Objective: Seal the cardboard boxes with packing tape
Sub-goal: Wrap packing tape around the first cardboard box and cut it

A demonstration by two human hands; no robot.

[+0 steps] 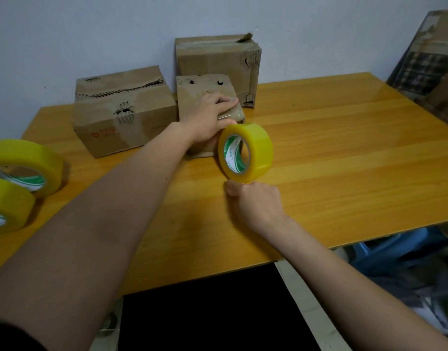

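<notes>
Three cardboard boxes sit at the back of the wooden table [344, 148], flaps shut, contents not visible. Left hand [212, 115] lies flat, fingers straight, pressing the top of the small middle box [205, 87]. Right hand [255, 201] grips the yellow tape roll [245, 152], held on edge just in front of that box. The wide box [124, 110] stands left, the tall box [217, 57] behind. Two spare tape rolls [17, 178] lie at the table's left edge.
</notes>
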